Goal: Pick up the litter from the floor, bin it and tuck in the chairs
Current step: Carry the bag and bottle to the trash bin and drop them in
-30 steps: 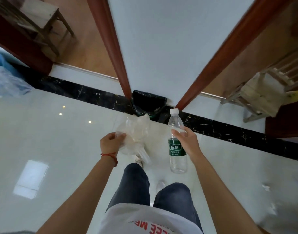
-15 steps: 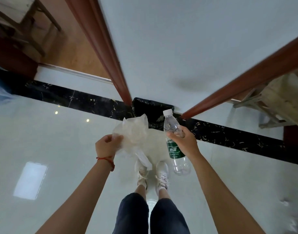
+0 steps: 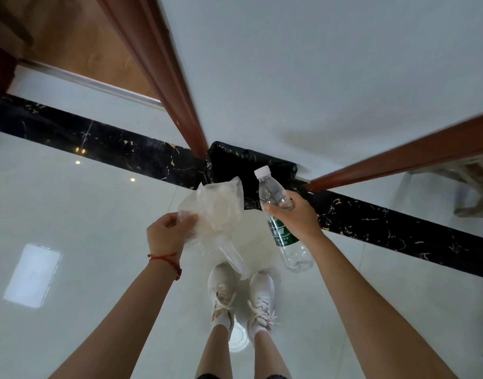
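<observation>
A person in white sneakers (image 3: pixel 241 294) stands on a glossy tiled floor (image 3: pixel 70 214), litter in both hands. The left hand (image 3: pixel 167 236) pinches a crumpled clear plastic bag (image 3: pixel 217 212); the right hand (image 3: pixel 295 217) wraps its fingers around an empty water bottle (image 3: pixel 282 222) (cap up, tilted forward). Both hang just short of the black-lined bin (image 3: pixel 234 162) against the wall, apparently ready for dropping in.

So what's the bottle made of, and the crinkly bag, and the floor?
The bottle looks like clear thin plastic: you can see through it, and it has a white cap and green label. The bag seems to be filmy, see-through plastic, wrinkled and cloudy. The floor looks like polished tile, shiny enough to mirror the lights.
</observation>
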Motion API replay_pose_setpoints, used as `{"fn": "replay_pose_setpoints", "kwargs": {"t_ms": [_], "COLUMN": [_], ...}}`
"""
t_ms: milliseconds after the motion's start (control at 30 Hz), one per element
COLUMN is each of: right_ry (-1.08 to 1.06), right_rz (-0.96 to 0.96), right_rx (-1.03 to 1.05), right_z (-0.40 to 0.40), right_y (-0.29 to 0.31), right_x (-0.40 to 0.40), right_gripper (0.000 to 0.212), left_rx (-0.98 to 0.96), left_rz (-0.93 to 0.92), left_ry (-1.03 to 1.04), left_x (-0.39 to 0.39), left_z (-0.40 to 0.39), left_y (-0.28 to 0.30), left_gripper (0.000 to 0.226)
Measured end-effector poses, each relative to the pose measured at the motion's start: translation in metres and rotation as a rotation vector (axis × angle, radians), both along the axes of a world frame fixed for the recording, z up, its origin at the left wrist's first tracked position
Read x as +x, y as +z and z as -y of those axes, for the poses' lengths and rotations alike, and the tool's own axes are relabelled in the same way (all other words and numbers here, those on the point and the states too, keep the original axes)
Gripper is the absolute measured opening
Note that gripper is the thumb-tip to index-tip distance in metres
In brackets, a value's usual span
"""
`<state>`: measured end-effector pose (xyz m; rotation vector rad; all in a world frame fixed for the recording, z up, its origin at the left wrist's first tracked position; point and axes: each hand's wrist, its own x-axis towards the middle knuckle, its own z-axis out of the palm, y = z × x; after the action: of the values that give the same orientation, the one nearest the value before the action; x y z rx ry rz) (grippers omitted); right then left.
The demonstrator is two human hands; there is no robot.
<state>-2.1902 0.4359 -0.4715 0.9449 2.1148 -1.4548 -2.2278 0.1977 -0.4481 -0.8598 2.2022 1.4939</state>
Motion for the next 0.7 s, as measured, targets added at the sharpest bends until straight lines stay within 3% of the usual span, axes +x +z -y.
{"fn": "replay_pose_setpoints", "kwargs": {"t_ms": [167,433,533,700], "right_ry": [0.139,0.291,0.311,0.266], "right_rz": [-0.062,-0.075,-0.112,-0.155], "right_rx": [0.116,0.227,0.233,0.237], "right_z": [0.008,0.016,0.009,0.004], "right_y": [-0.037,-0.077,-0.080,-0.070], "right_x": [-0.034,-0.077,-0.078,-0.050], "right_gripper": [0.047,0.088,0.086,0.066], "left_rx": [-0.011,-0.007,0.001,0.007], "left_rz": [0.025,0.051,0.060,0.064], "left_ry": [0.072,0.130,0.143,0.142], "left_x": [0.000,-0.002,-0.003,-0.004], "left_z": [0.007,0.020,0.021,0.012], "left_y": [-0.033,-0.057,-0.060,-0.058], "left_gripper": [0.013,0.010,0.010,0.007]}}
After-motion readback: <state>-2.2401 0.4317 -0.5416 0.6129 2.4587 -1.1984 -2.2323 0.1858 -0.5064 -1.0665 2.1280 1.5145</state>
